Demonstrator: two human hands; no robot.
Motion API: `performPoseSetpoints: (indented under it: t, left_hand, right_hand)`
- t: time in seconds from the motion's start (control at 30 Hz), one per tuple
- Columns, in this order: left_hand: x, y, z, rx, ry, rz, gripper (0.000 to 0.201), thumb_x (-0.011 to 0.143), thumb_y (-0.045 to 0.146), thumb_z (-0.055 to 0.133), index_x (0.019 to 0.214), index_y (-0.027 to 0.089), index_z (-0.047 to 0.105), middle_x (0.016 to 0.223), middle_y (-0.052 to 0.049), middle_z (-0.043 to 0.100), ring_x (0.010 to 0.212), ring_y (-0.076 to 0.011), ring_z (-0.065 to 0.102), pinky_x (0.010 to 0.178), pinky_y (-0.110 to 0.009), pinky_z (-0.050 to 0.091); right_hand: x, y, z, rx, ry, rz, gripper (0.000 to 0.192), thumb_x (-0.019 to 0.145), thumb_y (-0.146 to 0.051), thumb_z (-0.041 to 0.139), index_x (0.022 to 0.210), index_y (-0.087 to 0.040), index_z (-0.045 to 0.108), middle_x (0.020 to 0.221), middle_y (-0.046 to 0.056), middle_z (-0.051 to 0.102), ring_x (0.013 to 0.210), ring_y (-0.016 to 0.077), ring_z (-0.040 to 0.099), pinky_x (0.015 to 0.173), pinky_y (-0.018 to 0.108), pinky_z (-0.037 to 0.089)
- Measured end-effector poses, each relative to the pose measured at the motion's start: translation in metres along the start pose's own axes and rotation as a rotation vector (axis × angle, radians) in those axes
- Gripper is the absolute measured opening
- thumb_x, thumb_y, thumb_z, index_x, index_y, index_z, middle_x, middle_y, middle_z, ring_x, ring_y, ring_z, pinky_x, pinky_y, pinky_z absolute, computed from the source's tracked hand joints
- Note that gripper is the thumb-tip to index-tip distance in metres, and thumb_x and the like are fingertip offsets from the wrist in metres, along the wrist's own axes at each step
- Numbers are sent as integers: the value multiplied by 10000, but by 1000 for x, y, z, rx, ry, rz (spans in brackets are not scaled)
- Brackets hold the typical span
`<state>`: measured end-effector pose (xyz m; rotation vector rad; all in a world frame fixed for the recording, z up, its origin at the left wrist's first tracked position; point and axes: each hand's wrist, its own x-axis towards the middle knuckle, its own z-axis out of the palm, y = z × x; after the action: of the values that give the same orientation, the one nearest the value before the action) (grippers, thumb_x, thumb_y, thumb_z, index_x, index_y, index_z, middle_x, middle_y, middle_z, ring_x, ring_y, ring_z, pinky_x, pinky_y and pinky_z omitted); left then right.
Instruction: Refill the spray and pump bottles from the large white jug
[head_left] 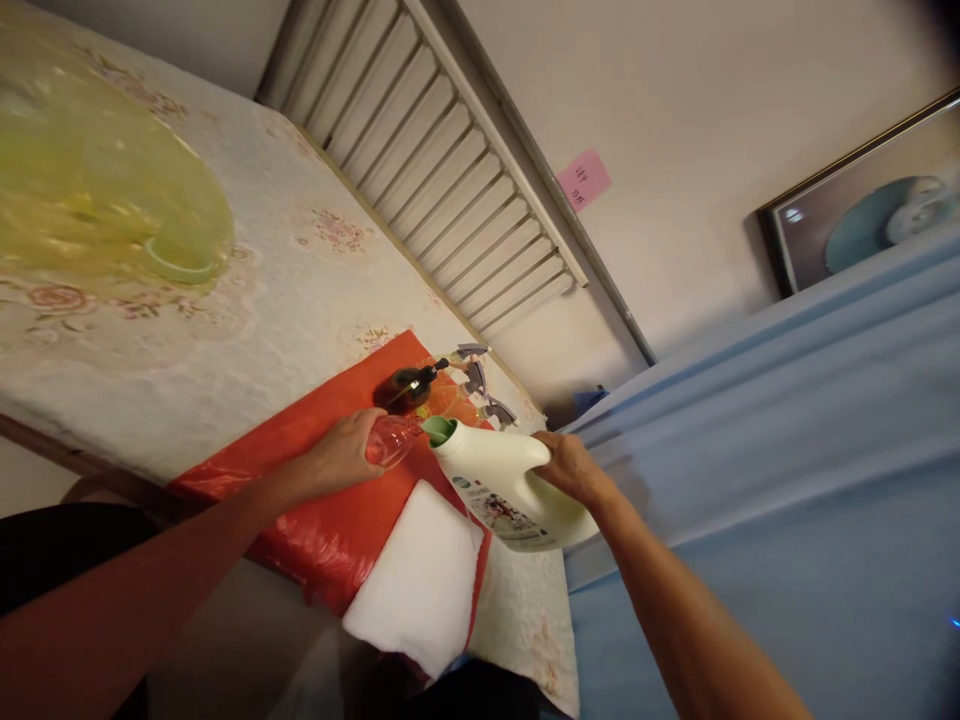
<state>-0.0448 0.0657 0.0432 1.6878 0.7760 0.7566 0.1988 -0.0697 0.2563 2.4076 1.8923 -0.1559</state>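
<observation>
A large white plastic jug [504, 487] with a smooth, rounded body and a pale green spout is gripped by its handle in the right hand [568, 466], the fingers closed around it. The jug is tilted so that its spout points at a small clear bottle [391, 438], glossy and see-through, which is clasped by the curled fingers of the left hand [343, 455]. Spout and bottle mouth are just beside each other; whether they touch cannot be told. A printed label is seen on the jug's side, its writing too small to be read.

Both are held over a shiny, crinkled red plastic sheet [330, 535] spread on a table covered with a pale floral cloth [247, 300]. A dark brown pump bottle [409, 386] stands just behind the clear one. A soft white folded cloth [420, 585] lies on the sheet's near edge. A pink note [583, 179] with illegible handwriting is stuck on the wall.
</observation>
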Motion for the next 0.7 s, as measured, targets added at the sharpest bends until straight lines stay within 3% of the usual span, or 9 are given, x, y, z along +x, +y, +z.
performPoseSetpoints:
  t: [0.33, 0.7]
  left_hand:
    - [-3, 3, -4, 125, -20, 43, 641, 655, 264, 623, 1275, 168, 489, 1298, -143, 591, 1178, -306, 573, 968, -395, 464]
    - [-3, 2, -3, 149, -19, 31, 652, 650, 263, 625, 1280, 170, 486, 1297, -148, 588, 1191, -330, 568, 930, -380, 478]
  right_hand:
    - [-1, -4, -2, 9, -9, 7, 161, 666, -134, 551, 763, -170, 674, 709, -2, 695, 728, 196, 664, 617, 218, 455]
    - [0, -3, -1, 8, -7, 10, 173, 680, -136, 555, 791, -171, 683, 719, -2, 707, 732, 195, 668, 616, 219, 461]
